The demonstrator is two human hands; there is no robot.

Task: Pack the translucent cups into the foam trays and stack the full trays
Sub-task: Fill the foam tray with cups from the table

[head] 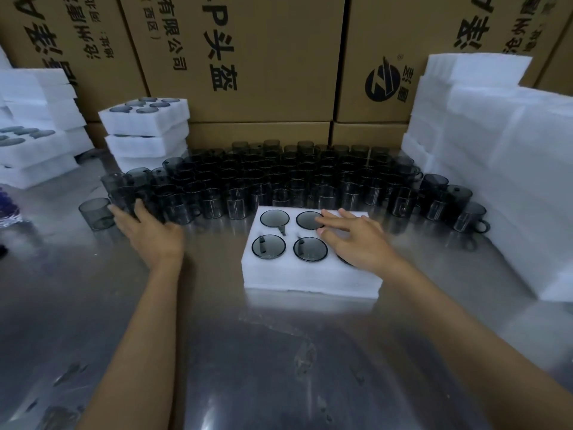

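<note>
The foam tray (310, 276) on the steel table is being filled — the right hand (356, 240) rests flat over its right pockets, fingers spread, while the left hand (148, 229), fingers relaxed, reaches the loose cups (279, 178) behind it — next it must grip one.

Both bare forearms reach forward from the bottom of the view, well apart. Left hand (148, 231) back up, wrist straight, fingers extended forward and slightly spread; fingertips are blurred, so whether they curl round anything can't be told. Right hand (353, 235) palm down, fingers (333, 216) straight and fanned toward the left, thumb tucked below them, wrist angled inward. No sleeves on either arm.
</note>
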